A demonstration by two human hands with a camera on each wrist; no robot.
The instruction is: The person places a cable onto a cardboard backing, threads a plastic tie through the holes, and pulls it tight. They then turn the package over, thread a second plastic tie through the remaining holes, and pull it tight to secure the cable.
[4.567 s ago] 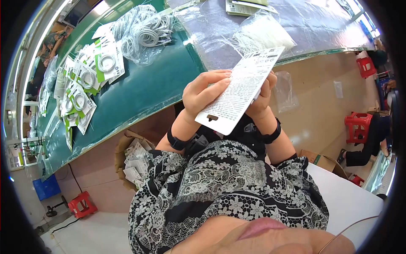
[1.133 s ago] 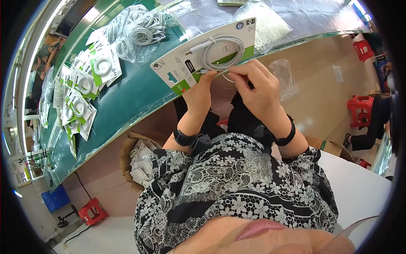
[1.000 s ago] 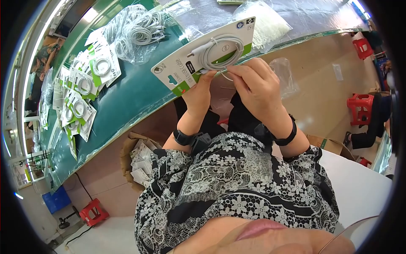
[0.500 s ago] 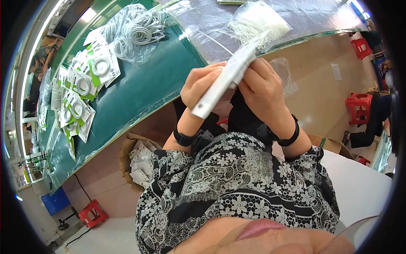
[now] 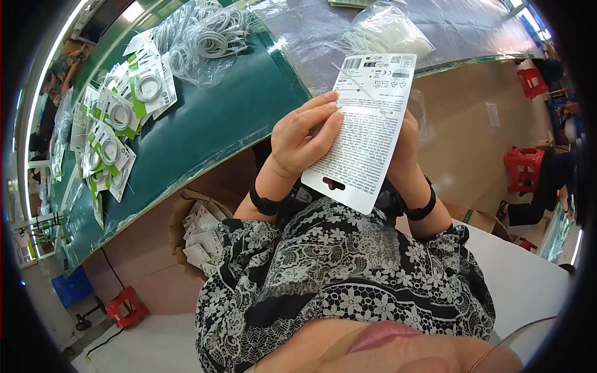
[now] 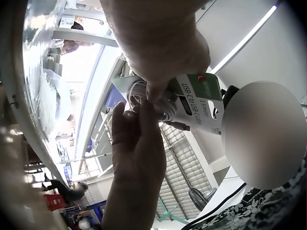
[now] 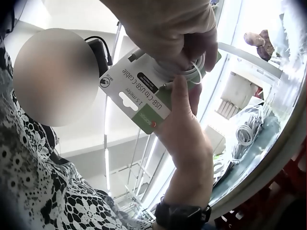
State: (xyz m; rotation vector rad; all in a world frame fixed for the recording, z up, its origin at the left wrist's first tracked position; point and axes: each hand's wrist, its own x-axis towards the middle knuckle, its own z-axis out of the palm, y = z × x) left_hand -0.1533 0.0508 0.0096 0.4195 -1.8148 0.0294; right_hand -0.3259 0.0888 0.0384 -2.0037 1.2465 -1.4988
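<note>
A white printed card (image 5: 367, 130) is held up tilted, its back facing the head view, with a thin clear strip (image 5: 367, 92) across its upper part. My left hand (image 5: 305, 133) grips the card's left edge, fingers on the back. Behind the right edge is my right hand (image 5: 405, 142), partly hidden. In the right wrist view the card's green and white front (image 7: 136, 91) carries a coiled white cable (image 7: 194, 74); my right hand (image 7: 172, 36) has its fingers curled on the coil, beside the thumb of my left hand (image 7: 184, 129). Both hands also meet at the coil (image 6: 139, 91) in the left wrist view.
Carded cables (image 5: 118, 115) lie piled on the green table (image 5: 230, 115). Farther back are bagged cable coils (image 5: 214, 37) and a bag of thin white strips (image 5: 385, 31). Below the table edge stands a carton of cards (image 5: 202, 239); red stools (image 5: 525, 169) stand on the floor.
The card has turned from front-facing, through edge-on, to back-facing. My left fingers now lie on its back, and my right hand has gone behind it.
</note>
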